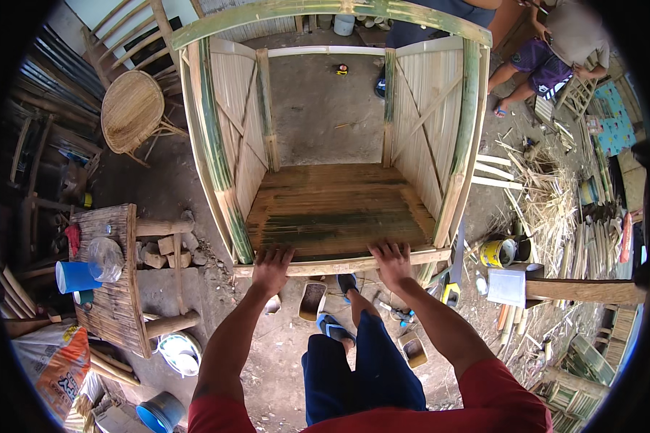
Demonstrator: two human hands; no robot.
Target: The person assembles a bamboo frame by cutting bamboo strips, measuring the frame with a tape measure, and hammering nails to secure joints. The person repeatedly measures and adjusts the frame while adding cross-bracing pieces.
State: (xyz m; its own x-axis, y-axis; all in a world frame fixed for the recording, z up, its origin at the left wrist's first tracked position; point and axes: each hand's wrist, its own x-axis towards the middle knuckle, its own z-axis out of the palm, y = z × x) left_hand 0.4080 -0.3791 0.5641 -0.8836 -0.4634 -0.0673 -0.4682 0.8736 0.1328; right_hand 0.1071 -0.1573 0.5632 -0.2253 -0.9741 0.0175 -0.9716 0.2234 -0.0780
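Note:
A large bamboo frame point(336, 10) stands before me, with woven side panels point(430, 108) crossed by diagonal strips. Brown and green slats form its low floor point(339, 209), and a pale rail point(332, 265) runs along the near edge. My left hand point(273, 267) is closed over the left part of that rail, fingers reaching onto the slats. Toward the right end, my right hand point(391, 261) grips the same rail, its fingers bent over it. The undersides of both hands are hidden.
A bamboo table point(112, 289) with a blue container point(76, 276) stands left, near a round woven seat point(132, 108). At right lie bamboo shavings point(542, 198), a yellow can point(495, 253) and a saw point(458, 256). Another person point(556, 50) sits at the far right. A tape measure point(341, 70) lies beyond the frame.

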